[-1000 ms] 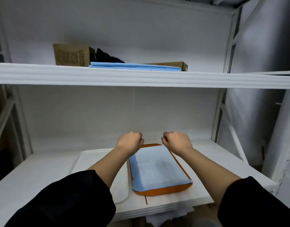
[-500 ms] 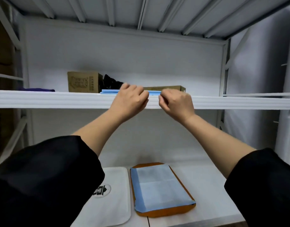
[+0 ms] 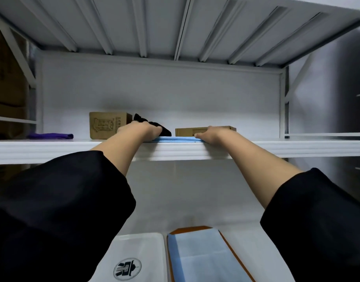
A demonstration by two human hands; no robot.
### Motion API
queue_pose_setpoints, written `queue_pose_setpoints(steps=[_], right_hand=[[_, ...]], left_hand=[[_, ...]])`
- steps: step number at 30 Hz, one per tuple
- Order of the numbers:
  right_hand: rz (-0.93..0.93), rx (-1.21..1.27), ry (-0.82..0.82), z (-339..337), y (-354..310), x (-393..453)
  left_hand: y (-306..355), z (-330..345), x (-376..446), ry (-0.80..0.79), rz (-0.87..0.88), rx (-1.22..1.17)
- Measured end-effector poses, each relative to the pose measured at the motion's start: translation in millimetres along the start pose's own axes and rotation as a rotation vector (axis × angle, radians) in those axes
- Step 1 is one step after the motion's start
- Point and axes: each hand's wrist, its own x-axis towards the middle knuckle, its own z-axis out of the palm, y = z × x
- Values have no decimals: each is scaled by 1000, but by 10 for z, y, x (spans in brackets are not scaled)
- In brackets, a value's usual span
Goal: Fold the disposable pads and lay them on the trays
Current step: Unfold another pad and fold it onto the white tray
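Head view: I have both hands on the stack of blue pads (image 3: 178, 139) at the front edge of the upper shelf (image 3: 297, 148). The left hand (image 3: 140, 131) lies palm-down on its left end; the right hand (image 3: 212, 135) rests on its right end, thumb at the front edge. I cannot tell whether either has a sheet pinched. Half a second earlier the hands were together at the shelf lip; they have since spread apart and reached further in. Judgement: a fresh pad is about to be drawn. Below, the orange tray (image 3: 232, 247) already carries a folded pad (image 3: 203, 259); the white tray (image 3: 138, 247) beside it has none.
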Motion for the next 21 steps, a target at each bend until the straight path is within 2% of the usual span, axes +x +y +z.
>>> queue_pose_setpoints(steps=[4, 7, 14, 16, 18, 21], right_hand=[[-12, 24, -37, -32, -96, 33], [-18, 12, 13, -43, -124, 73], [55, 79, 116, -159, 2, 83], [81, 225, 154, -172, 27, 62], [118, 474, 247, -154, 66, 81], [78, 728, 454, -83, 105, -67]], left_hand=[[78, -46, -98, -95, 111, 40], [129, -59, -135, -51, 138, 100], [-88, -116, -55, 104, -21, 30], [-161, -121, -56, 145, -80, -93], [-193, -123, -63, 163, -84, -214], [-261, -98, -106, 220, -87, -287]])
